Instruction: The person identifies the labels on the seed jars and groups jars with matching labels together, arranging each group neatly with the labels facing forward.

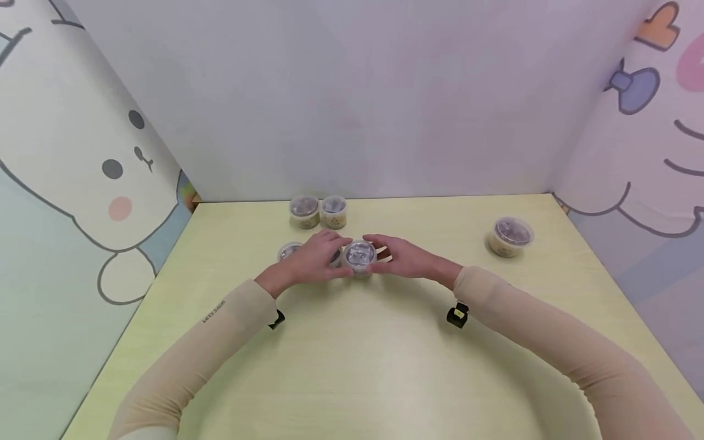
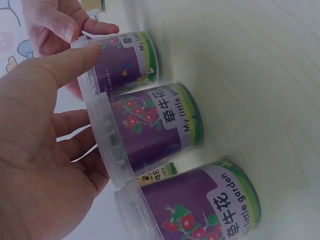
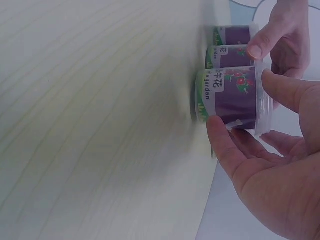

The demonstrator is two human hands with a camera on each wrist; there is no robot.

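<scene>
Three purple-labelled planting cups with clear lids stand upright in a row, their labels reading "My little garden". My right hand (image 1: 404, 256) holds the right-end cup (image 3: 235, 95), fingers and thumb bent around its side and lid. At that cup's other side is my left hand (image 1: 316, 260), its straight thumb (image 2: 75, 62) touching the cup near the lid. Behind the middle cup (image 2: 152, 125) lie the left hand's other fingers, loosely bent. The left-end cup (image 2: 195, 205) is apart from my fingers; in the head view my left hand covers most of the middle one.
Two more lidded cups, one on the left (image 1: 304, 211) and one on the right (image 1: 333, 212), stand near the table's back edge. Another lidded cup (image 1: 511, 236) is at the far right. Printed panels (image 1: 352, 98) enclose the pale yellow table (image 1: 352, 366) behind and at both sides.
</scene>
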